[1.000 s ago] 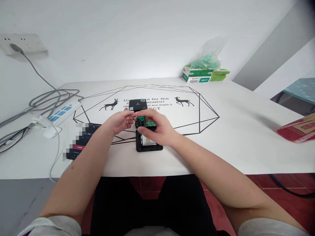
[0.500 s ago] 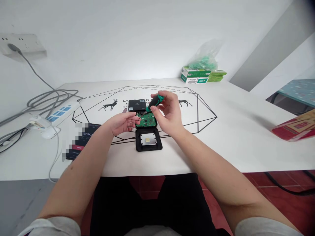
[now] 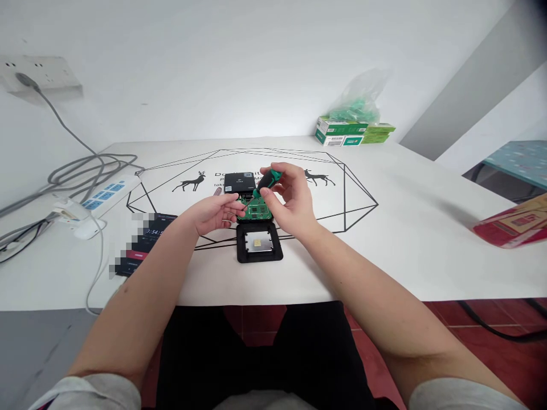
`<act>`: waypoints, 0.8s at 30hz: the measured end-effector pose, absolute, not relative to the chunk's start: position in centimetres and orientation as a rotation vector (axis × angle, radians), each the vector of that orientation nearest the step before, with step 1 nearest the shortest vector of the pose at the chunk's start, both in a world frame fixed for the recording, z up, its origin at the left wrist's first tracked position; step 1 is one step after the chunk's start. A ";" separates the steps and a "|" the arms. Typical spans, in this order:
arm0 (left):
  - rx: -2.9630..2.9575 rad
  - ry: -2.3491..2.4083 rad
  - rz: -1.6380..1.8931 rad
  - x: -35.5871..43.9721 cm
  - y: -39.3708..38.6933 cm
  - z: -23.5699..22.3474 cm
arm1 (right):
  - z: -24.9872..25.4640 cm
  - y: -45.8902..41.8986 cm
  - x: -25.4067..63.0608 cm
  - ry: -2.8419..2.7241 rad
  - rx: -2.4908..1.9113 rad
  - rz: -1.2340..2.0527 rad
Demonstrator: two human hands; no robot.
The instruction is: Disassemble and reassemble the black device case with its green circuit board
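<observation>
A green circuit board (image 3: pixel 256 212) lies in a black housing on the white table. My right hand (image 3: pixel 290 199) is closed on a screwdriver (image 3: pixel 267 181) with a green and black handle, its tip pointing down-left at the board. My left hand (image 3: pixel 216 212) steadies the board's left edge with its fingertips pinched against it. In front of the board lies a black square cover (image 3: pixel 258 243) with a metal plate inside. Behind the board stands a small black box (image 3: pixel 239 181).
A phone with a dark screen (image 3: pixel 145 242) lies to the left. A white power strip (image 3: pixel 100 199) with grey cables sits at the far left. Green boxes and a plastic bag (image 3: pixel 354 125) are at the back right. A red package (image 3: pixel 513 225) lies at the right edge.
My right hand lifted off the board, raised the screwdriver upright, then lowered its tip toward the board. My left hand stayed at the board's left edge.
</observation>
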State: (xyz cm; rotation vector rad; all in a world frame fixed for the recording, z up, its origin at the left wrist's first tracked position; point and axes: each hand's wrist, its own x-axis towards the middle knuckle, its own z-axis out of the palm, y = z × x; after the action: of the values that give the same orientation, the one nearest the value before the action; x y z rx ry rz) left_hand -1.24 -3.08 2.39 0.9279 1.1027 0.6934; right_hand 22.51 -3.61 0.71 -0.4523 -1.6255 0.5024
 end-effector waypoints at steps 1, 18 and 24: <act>0.929 1.105 0.692 -1.2 -3.1 2.4 | 0.7 -3.6 22.5 -1.627 -0.456 0.496; 0.950 1.091 0.668 -0.9 -3.4 2.4 | 1.2 -3.9 22.8 -1.794 -0.398 0.390; 0.971 1.191 0.665 -0.5 -3.9 3.2 | 2.1 -4.0 23.8 -1.697 -0.446 0.427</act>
State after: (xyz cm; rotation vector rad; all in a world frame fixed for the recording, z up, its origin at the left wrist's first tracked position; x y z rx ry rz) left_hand -0.50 -3.94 3.20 0.9706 1.1913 0.6647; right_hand 23.79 -4.01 2.10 -0.4461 -1.6974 0.4269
